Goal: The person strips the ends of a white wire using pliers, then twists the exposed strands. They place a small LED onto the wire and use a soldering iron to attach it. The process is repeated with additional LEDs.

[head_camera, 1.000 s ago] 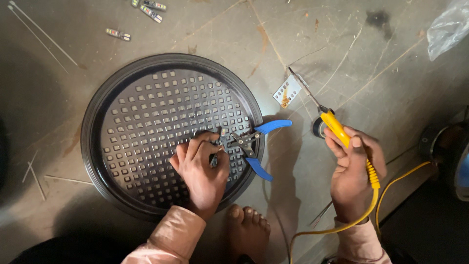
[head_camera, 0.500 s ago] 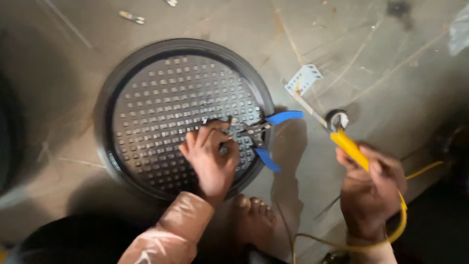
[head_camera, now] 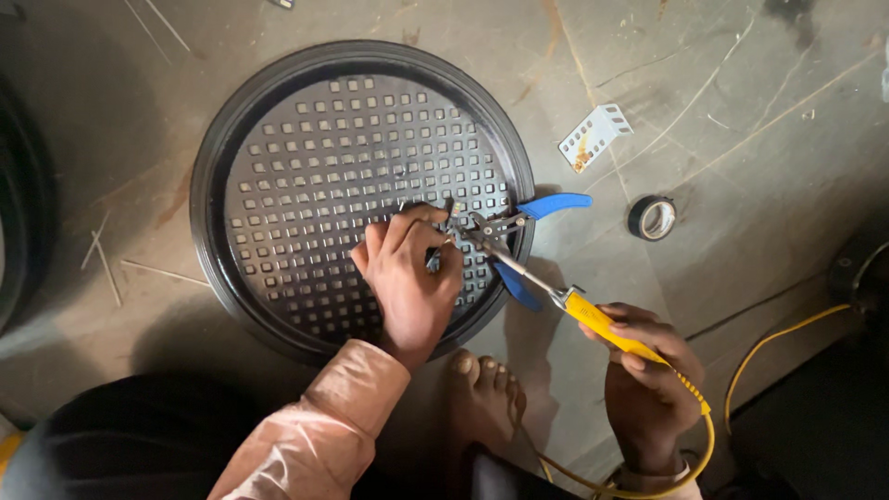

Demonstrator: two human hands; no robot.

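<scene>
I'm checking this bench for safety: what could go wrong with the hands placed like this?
1. The left hand has its fingertips right beside the metal tip of the yellow-handled tool on the perforated round grille; a slip could hurt them.
2. A bare foot sits just below the work, exposed to anything dropped.
3. The yellow cable loops by the right hand and could snag.

The floor (head_camera: 741, 83) is grey concrete with scratches and stains. On it lies a round black perforated tray (head_camera: 278, 102). At 2 o'clock of the tray lies a white bracket (head_camera: 594, 136), at 3 o'clock a black tape roll (head_camera: 653, 218). A yellow cable (head_camera: 773, 340) lies at 4 o'clock.
</scene>
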